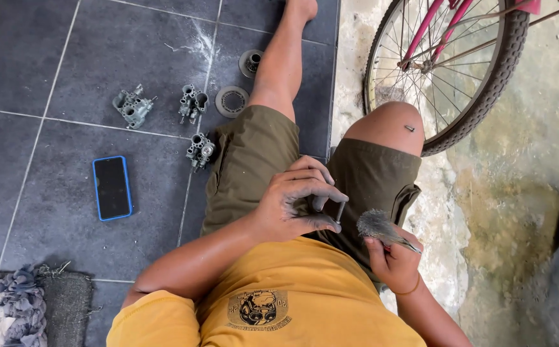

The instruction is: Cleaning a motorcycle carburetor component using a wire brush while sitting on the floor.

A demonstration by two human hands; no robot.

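My left hand (295,202), smeared with grey grime, pinches a small metal bolt (340,212) between thumb and fingers above my lap. Just to its right, my right hand (392,257) grips a dirty brush (379,226) whose grey bristles point up-left, close to the bolt but apart from it. Both hands hover over my olive shorts. A tiny metal part (409,128) rests on my raised right knee.
On the dark tiles lie three grey carburetor bodies (133,106) (193,103) (201,150), two round metal parts (231,101) (251,62) and a blue-cased phone (112,187). A pink bicycle's wheel (446,71) stands at the right on rough concrete. A rag mat (29,305) lies bottom left.
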